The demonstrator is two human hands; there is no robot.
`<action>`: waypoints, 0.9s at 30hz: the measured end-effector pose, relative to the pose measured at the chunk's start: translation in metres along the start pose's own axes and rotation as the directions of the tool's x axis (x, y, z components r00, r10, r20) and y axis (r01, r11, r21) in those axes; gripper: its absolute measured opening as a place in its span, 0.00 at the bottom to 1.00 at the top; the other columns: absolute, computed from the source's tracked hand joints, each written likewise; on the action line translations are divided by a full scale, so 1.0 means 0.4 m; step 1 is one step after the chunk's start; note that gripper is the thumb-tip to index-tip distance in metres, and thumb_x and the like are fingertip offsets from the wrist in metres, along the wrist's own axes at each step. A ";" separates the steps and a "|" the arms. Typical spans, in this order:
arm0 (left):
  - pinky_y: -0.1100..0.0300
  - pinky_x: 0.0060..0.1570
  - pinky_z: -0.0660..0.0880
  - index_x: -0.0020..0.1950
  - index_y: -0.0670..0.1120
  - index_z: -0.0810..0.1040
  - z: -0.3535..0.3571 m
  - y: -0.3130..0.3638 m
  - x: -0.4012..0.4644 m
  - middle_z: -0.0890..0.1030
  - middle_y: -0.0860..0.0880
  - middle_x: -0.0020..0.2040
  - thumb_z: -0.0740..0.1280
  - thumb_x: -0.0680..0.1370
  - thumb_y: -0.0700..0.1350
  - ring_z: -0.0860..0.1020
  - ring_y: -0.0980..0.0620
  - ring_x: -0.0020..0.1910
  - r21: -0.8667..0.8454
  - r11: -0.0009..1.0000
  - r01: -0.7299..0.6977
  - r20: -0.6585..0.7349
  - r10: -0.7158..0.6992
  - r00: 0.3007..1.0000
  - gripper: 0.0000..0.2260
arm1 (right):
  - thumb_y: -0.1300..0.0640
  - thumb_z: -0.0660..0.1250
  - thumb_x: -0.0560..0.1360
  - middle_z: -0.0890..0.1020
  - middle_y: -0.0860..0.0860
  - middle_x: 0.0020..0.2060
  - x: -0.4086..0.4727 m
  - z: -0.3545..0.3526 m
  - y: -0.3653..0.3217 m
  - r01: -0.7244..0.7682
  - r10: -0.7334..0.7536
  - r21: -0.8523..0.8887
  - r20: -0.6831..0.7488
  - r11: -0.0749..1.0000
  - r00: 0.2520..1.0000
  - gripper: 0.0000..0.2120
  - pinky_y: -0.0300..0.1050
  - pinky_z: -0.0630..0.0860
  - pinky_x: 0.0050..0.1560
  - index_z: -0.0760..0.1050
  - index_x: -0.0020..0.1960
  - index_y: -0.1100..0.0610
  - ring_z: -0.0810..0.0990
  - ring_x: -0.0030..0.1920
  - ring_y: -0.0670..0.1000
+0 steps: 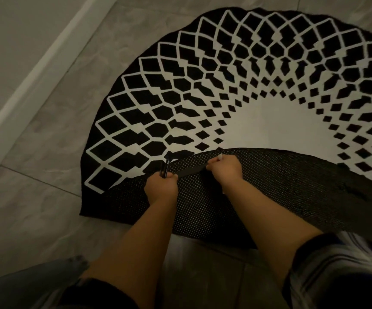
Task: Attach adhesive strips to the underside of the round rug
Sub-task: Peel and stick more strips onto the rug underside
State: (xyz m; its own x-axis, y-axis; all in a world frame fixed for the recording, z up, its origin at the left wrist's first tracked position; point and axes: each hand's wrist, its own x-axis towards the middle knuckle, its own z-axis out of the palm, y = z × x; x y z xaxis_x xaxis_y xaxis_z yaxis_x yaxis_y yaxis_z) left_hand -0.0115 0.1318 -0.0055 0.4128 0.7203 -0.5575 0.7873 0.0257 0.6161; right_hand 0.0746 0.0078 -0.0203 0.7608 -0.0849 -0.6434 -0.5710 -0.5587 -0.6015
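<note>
A round black-and-white rug (236, 90) lies on the floor. Its near part is folded over, so the dark dotted underside (281, 192) faces up. A black adhesive strip (190, 171) lies across that underside between my two hands. My left hand (161, 186) grips the strip's left end and also holds a few spare dark strips (164, 169) that stick up from the fist. My right hand (224, 167) pinches the strip's right end near the fold's edge.
Grey floor tiles (46, 134) surround the rug. A pale baseboard (31, 85) runs diagonally along the wall at the left. My knees, in dark and striped fabric, fill the bottom corners.
</note>
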 end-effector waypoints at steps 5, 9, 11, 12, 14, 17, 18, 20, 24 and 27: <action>0.58 0.44 0.72 0.45 0.45 0.78 0.009 0.012 0.016 0.78 0.49 0.44 0.69 0.76 0.43 0.76 0.50 0.45 0.112 0.993 -0.029 0.012 0.028 1.000 0.02 | 0.56 0.64 0.78 0.83 0.51 0.46 0.003 0.008 0.003 0.044 -0.047 -0.100 -0.027 0.994 0.999 0.08 0.39 0.71 0.33 0.81 0.50 0.55 0.77 0.38 0.47; 0.60 0.39 0.70 0.48 0.43 0.79 0.014 0.007 0.025 0.78 0.47 0.44 0.68 0.77 0.43 0.76 0.51 0.42 0.170 0.983 -0.062 0.036 0.057 0.998 0.04 | 0.59 0.65 0.77 0.80 0.49 0.41 -0.010 0.008 0.007 0.141 -0.151 -0.224 -0.027 0.964 0.988 0.06 0.39 0.72 0.32 0.81 0.48 0.54 0.79 0.41 0.49; 0.61 0.36 0.68 0.45 0.43 0.77 0.015 0.005 0.028 0.77 0.47 0.42 0.67 0.77 0.43 0.74 0.52 0.39 0.200 0.978 -0.067 0.037 0.061 0.997 0.04 | 0.58 0.66 0.76 0.80 0.49 0.42 -0.013 0.007 0.006 0.163 -0.174 -0.250 -0.024 0.954 0.984 0.04 0.42 0.75 0.37 0.80 0.48 0.53 0.80 0.42 0.50; 0.61 0.35 0.68 0.43 0.43 0.76 0.015 0.006 0.029 0.76 0.48 0.41 0.66 0.77 0.43 0.74 0.52 0.38 0.218 0.973 -0.072 0.039 0.065 0.997 0.04 | 0.58 0.67 0.76 0.80 0.50 0.43 -0.013 0.007 0.005 0.169 -0.182 -0.261 -0.027 0.950 0.983 0.04 0.43 0.77 0.38 0.80 0.48 0.53 0.80 0.43 0.50; 0.61 0.35 0.67 0.40 0.44 0.74 0.015 0.005 0.031 0.75 0.49 0.38 0.66 0.77 0.42 0.73 0.52 0.37 0.255 0.963 -0.087 0.043 0.078 0.996 0.07 | 0.59 0.66 0.75 0.81 0.50 0.44 -0.013 0.007 0.005 0.184 -0.202 -0.293 -0.032 0.938 0.979 0.05 0.45 0.78 0.40 0.79 0.49 0.53 0.80 0.43 0.50; 0.63 0.28 0.64 0.34 0.46 0.71 0.015 0.002 0.032 0.73 0.50 0.34 0.64 0.78 0.41 0.71 0.54 0.32 0.303 0.947 -0.102 0.059 0.088 0.994 0.11 | 0.59 0.66 0.75 0.78 0.49 0.41 -0.015 0.005 0.008 0.214 -0.238 -0.329 -0.033 0.920 0.971 0.04 0.45 0.77 0.39 0.76 0.50 0.55 0.77 0.41 0.50; 0.63 0.27 0.63 0.34 0.46 0.71 0.015 0.002 0.033 0.73 0.50 0.34 0.64 0.78 0.41 0.70 0.55 0.31 0.312 0.945 -0.101 0.061 0.086 0.994 0.12 | 0.60 0.65 0.75 0.77 0.48 0.41 -0.017 0.003 0.008 0.232 -0.256 -0.347 -0.025 0.909 0.966 0.05 0.44 0.76 0.39 0.76 0.50 0.55 0.77 0.41 0.50; 0.63 0.26 0.63 0.33 0.47 0.71 0.015 0.002 0.033 0.73 0.50 0.34 0.63 0.78 0.40 0.70 0.55 0.31 0.310 0.946 -0.095 0.061 0.080 0.995 0.13 | 0.60 0.65 0.75 0.79 0.50 0.46 -0.021 -0.001 0.010 0.289 -0.309 -0.409 0.018 0.866 0.951 0.07 0.44 0.75 0.40 0.78 0.53 0.54 0.78 0.44 0.51; 0.63 0.26 0.65 0.34 0.45 0.72 0.014 0.004 0.031 0.73 0.49 0.34 0.64 0.77 0.40 0.71 0.54 0.31 0.290 0.953 -0.087 0.071 0.069 0.995 0.12 | 0.58 0.64 0.77 0.75 0.52 0.55 -0.034 -0.008 0.017 0.372 -0.383 -0.484 0.081 0.792 0.920 0.11 0.44 0.73 0.41 0.77 0.59 0.55 0.75 0.46 0.51; 0.62 0.27 0.66 0.34 0.44 0.72 0.010 0.003 0.027 0.74 0.49 0.34 0.64 0.77 0.40 0.72 0.53 0.32 0.274 0.956 -0.103 0.060 0.090 0.994 0.12 | 0.57 0.61 0.79 0.74 0.52 0.57 -0.049 -0.015 0.027 0.439 -0.446 -0.510 0.116 0.740 0.887 0.14 0.47 0.76 0.44 0.75 0.63 0.53 0.76 0.48 0.52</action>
State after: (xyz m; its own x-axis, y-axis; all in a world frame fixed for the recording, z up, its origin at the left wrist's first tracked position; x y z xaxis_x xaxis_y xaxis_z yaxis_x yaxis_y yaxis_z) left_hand -0.0043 0.1368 -0.0130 0.5088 0.6767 -0.5322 0.8356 -0.2396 0.4943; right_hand 0.0552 -0.0016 -0.0114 0.8941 0.2698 -0.3575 0.0687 -0.8715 -0.4856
